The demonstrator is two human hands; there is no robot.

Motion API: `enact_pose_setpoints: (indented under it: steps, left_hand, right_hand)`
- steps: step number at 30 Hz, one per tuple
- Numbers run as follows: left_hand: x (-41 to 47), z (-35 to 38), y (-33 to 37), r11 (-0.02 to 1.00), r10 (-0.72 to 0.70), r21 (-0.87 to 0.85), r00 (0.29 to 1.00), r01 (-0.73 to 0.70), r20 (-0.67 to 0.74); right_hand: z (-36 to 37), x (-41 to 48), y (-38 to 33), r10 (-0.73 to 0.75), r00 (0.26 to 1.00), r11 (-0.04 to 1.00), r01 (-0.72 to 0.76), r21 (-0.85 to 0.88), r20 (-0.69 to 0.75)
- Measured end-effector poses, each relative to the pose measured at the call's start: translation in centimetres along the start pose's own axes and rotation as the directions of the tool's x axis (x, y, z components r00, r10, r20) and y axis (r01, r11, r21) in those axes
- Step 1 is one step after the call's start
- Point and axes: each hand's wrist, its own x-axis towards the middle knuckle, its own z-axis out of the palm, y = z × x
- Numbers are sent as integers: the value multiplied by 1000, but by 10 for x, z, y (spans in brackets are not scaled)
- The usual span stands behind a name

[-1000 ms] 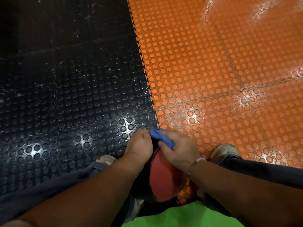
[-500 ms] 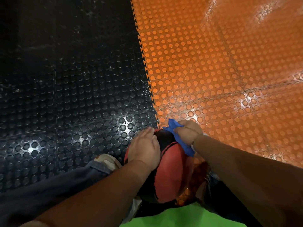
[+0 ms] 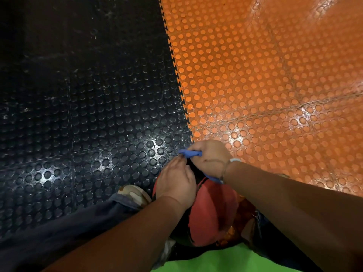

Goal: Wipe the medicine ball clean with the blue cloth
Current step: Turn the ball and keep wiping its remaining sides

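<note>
The medicine ball (image 3: 214, 214), red with black panels, sits low between the person's legs, right in front of them; from here I can't tell whether it rests on the floor or is propped against the legs. The blue cloth (image 3: 192, 153) lies bunched over the ball's far top edge, and another strip of it shows under the wrist. The right hand (image 3: 210, 158) has its fingers curled tight round that cloth and holds it against the ball. The left hand (image 3: 174, 181) lies on the ball's upper left side, fingers straight and close together, their tips almost meeting the cloth. A pale wristband (image 3: 235, 160) circles the right wrist. Just left of the ball a light shoe (image 3: 133, 193) pokes out from a dark trouser leg (image 3: 78, 232), and a bright green garment (image 3: 216, 260) fills the near edge. Beneath it all, a black studded mat (image 3: 78, 114) locks into an orange studded mat (image 3: 275, 75) along a toothed seam running away from the hands.
</note>
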Motion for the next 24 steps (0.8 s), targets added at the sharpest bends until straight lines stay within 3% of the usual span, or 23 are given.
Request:
enact_pose_setpoints:
  steps: [3, 5, 7, 11, 14, 16, 18, 21, 23, 24]
  left_hand:
    - [-5, 3, -1, 998, 50, -32, 999, -49, 11]
    - [-9, 7, 1, 995, 90, -30, 996, -90, -12]
    - [-9, 11, 2, 996, 86, -9, 996, -87, -28]
    - [-4, 10, 2, 998, 66, 2, 996, -66, -63]
    - [-1, 8, 5, 998, 70, -7, 998, -70, -7]
    - [1, 8, 7, 998, 67, -14, 998, -66, 13]
    - [3, 6, 5, 998, 60, -3, 998, -60, 3]
    - [2, 7, 0, 998, 57, -11, 998, -57, -3]
    - [0, 7, -1, 997, 78, -3, 997, -78, 19]
    - [-2, 7, 0, 996, 88, 3, 996, -88, 33]
  right_hand:
    - [-7, 10, 19, 188, 981, 982, -188, 26, -37]
    - [-9, 19, 30, 270, 963, 961, -269, -69, -3]
    - [-7, 18, 25, 153, 988, 980, -149, -135, 17]
    - [0, -8, 10, -130, 991, 992, 130, -6, -9]
    - [-10, -1, 32, 15, 1000, 1000, -15, 6, -24]
    - [-16, 5, 39, 94, 995, 989, -90, -115, 28]
    - [-12, 2, 32, -27, 999, 980, 35, -196, 46]
    - [-4, -17, 24, -199, 979, 966, 203, -158, 45]
    - [-7, -16, 43, -112, 992, 974, 121, -189, 58]
    - [-12, -13, 51, 5, 996, 968, 18, -250, 93]
